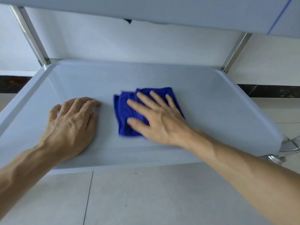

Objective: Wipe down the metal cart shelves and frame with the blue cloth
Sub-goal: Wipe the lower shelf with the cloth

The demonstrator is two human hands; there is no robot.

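Observation:
A folded blue cloth [125,114] lies in the middle of the lower cart shelf [203,98], a pale grey tray with raised rims. My right hand [159,117] presses flat on the cloth, fingers spread, covering its right half. To the left, my left hand [73,124] rests palm down on the bare shelf floor, fingers slightly curled, a short gap from the cloth. The upper shelf [146,10] hangs overhead at the frame's top. Metal frame posts rise at the back left [30,36] and back right [235,51].
A white wall with a dark baseboard [267,90] runs behind the cart. Grey floor tiles [146,197] spread in front of the shelf. A chrome caster [276,159] shows under the shelf's right front corner.

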